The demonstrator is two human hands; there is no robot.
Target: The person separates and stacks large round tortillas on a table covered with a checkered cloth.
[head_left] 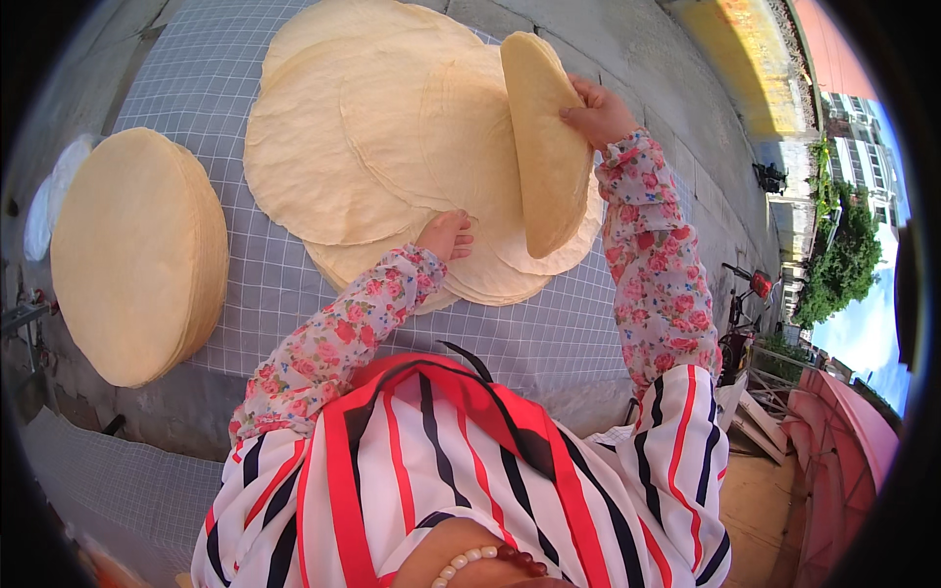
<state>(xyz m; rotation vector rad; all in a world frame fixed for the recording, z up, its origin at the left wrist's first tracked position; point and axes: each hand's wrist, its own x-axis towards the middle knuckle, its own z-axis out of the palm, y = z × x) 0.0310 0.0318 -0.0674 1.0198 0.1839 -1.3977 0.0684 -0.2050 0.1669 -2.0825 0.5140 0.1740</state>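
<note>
Now: right hand (598,113) pinching raised flatbread (542,147) by top edge, tilted upright to peel it off overlapping spread flatbreads (372,127) | left hand (446,235) flat, unclenched, pressing spread down, grip on nothing | checked cloth (196,88) beneath, over grey counter (588,29) | tall stack (137,255) well left, clear | floral sleeves (647,255) crowding near edge

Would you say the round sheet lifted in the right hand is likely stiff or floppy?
Probably fairly stiff: the lifted round sheet stands on edge, gripped only at its rim by the right hand, bowing gently rather than drooping. It looks thin, so likely light and brittle. The left hand rests on the spread sheets.
</note>
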